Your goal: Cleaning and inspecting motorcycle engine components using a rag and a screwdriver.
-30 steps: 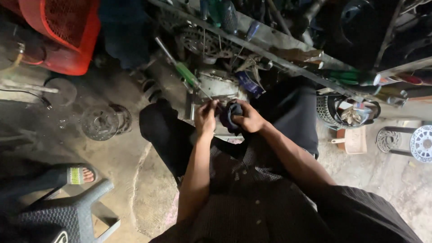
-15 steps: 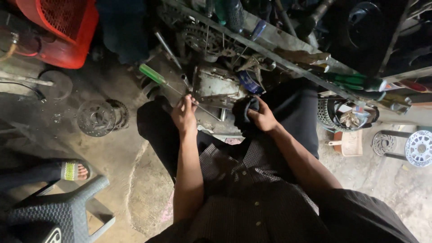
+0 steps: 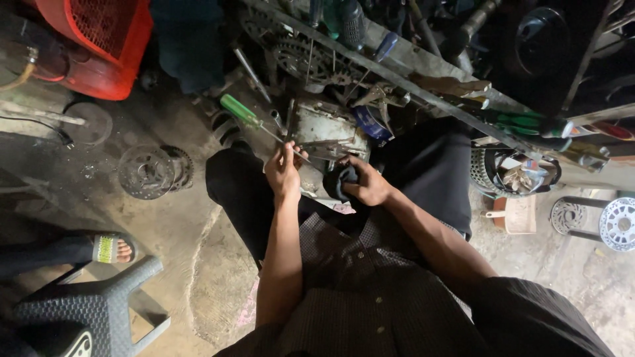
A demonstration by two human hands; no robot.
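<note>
Near edge: person's dark checked shirt (image 3: 370,291), both bare forearms reaching forward over dark-trousered knees. Grey plastic stool (image 3: 86,311) at lower left, and beside it another person's foot in a striped sandal (image 3: 109,249).

Left hand (image 3: 284,173) is closed around the handle end of a green-handled screwdriver with a thin steel shaft (image 3: 248,118). The shaft runs from the fingers up and to the left, the green grip sits at the far upper-left end, so the long axis is diagonal, lower right to upper left; the tip is hidden in the fist, cannot tell which way it points. Right hand (image 3: 367,186) is just beside the left, apart from it, clamped on a small black round part (image 3: 338,182) that sits against its palm, between the two hands. Both hands hover over the knees, touching the near edge of a grey metal engine casing (image 3: 327,132) that lies just ahead of them.

Further out on the dirty concrete floor (image 3: 172,225): a round grey brake disc (image 3: 145,172) lies flat to the left, well apart from the hands. Beyond it a red plastic basket (image 3: 99,39) at top left. A toothed steel sprocket (image 3: 301,56) behind the casing. A white drilled disc (image 3: 618,223) far right.
</note>
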